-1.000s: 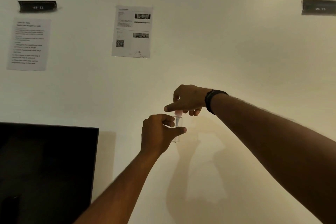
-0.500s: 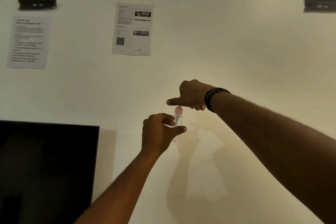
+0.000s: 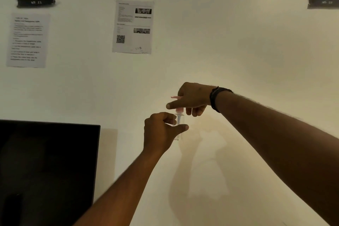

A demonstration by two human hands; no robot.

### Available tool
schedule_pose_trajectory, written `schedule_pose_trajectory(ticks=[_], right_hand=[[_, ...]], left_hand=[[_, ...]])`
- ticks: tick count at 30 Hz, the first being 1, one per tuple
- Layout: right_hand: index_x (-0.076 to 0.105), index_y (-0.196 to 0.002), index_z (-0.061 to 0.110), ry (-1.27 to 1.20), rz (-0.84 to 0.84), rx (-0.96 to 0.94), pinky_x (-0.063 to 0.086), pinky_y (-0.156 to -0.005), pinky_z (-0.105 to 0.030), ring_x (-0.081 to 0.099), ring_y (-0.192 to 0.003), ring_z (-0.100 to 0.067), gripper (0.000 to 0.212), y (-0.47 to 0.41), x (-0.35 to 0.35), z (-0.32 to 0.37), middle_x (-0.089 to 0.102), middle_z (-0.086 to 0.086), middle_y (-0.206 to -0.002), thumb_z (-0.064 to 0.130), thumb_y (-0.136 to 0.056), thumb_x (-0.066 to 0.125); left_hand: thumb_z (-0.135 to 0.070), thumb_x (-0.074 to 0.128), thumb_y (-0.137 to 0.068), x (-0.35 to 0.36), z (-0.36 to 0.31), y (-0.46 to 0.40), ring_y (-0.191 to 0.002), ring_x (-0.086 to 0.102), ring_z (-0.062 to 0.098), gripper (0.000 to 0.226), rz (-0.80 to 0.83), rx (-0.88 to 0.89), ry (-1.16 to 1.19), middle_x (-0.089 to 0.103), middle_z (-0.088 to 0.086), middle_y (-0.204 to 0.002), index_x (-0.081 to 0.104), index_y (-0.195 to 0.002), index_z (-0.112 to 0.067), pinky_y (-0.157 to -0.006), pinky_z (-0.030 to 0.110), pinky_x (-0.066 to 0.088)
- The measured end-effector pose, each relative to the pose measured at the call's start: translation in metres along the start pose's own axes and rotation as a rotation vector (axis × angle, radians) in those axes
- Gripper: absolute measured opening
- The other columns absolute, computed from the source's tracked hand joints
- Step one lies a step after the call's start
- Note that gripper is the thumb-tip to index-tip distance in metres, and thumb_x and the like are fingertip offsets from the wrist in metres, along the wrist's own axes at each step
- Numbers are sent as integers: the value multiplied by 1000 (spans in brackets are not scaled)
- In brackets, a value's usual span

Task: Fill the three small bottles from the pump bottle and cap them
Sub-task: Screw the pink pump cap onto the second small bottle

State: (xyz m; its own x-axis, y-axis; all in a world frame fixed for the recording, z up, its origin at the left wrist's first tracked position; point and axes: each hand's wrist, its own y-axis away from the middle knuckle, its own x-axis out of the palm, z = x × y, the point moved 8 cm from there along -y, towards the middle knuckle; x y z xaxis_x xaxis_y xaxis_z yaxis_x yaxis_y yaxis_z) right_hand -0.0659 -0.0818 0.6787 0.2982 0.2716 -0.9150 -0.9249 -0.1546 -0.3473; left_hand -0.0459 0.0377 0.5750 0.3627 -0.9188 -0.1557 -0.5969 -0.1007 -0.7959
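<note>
- The right hand [image 3: 192, 100] is lifting the pink pump cap [image 3: 179, 109] further than half a second ago; its tube is sliding out, so I judge uncapping is underway.
- The left hand [image 3: 159, 130] is pinching the small bottle [image 3: 178, 128], directly beneath the right grip.

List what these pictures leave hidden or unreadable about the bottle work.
- Clear bottle, head view: the left hand covers its left side; liquid level too faint to judge.
- Pink cap: the right hand covers its top, so the seating is hidden.
- Pump bottle and the other small bottles: outside the frame.
- Wall sheets: text too small and blurred.
- Black panel: cut off by the left and bottom edges.
</note>
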Motion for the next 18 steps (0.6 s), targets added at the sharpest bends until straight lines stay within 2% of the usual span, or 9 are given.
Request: schedule_pose_trajectory(ticks=[2,4,5,7,8,10,12,15,18], right_hand=[[72,-91,4,21,14,-37,54,-47,-22,61,-47,-15,27,-2,6,0,69,-9,-71,31,-94,74],[71,-100,6,20,53,-60,56,-52,-23,64,-57,-17,12,-1,10,0,68,-8,-78,15,-92,71],[69,-109,10,18,82,-69,58,-58,-25,66,-64,-18,18,0,11,1,69,-7,-85,11,-90,70],[61,-122,22,18,127,-65,61,-68,-29,69,-76,-19,36,0,15,2,69,-5,-99,15,-89,73],[58,-125,25,16,120,-56,61,-70,-31,69,-78,-20,40,0,15,1,68,-6,-104,22,-89,76],[57,-123,23,21,65,-26,62,-65,-30,69,-73,-21,44,0,10,-1,68,-7,-102,44,-89,77],[60,-112,17,66,-16,-15,58,-55,-27,66,-62,-19,48,0,4,-3,69,-7,-90,58,-90,73],[66,-88,13,99,-48,-59,51,-48,-22,59,-51,-16,38,-3,4,-5,69,-5,-72,50,-93,73],[68,-85,11,70,-2,-126,50,-50,-24,56,-53,-15,22,-3,9,-2,65,-3,-67,30,-94,75]], left_hand=[[-44,95,-72,2,0,0,-75,67,9,45,7,6,-5,73,-5,-84,79,-96,-9,-74,17,47],[-44,95,-71,5,1,3,-73,67,7,45,16,1,-10,73,-5,-82,79,-95,-10,-72,16,46],[-44,96,-70,6,2,4,-72,66,5,45,17,-3,-14,73,-6,-81,79,-95,-10,-71,14,46],[-43,97,-69,6,6,6,-72,65,2,44,14,-15,-13,71,-9,-80,79,-94,-11,-69,10,43],[-42,97,-69,6,8,7,-72,65,1,44,9,-21,-5,71,-9,-80,79,-94,-11,-68,9,43],[-41,97,-69,6,9,6,-72,65,1,45,4,-22,5,71,-8,-82,79,-95,-10,-69,9,44],[-41,96,-71,6,8,6,-74,65,3,45,9,-22,1,71,-7,-84,78,-98,-9,-73,14,47],[-41,95,-72,6,4,5,-74,65,5,45,10,-9,3,70,-7,-84,78,-98,-9,-77,21,49],[-41,95,-71,8,2,6,-72,63,-1,43,15,2,-5,69,-8,-83,77,-96,-10,-71,13,45]])
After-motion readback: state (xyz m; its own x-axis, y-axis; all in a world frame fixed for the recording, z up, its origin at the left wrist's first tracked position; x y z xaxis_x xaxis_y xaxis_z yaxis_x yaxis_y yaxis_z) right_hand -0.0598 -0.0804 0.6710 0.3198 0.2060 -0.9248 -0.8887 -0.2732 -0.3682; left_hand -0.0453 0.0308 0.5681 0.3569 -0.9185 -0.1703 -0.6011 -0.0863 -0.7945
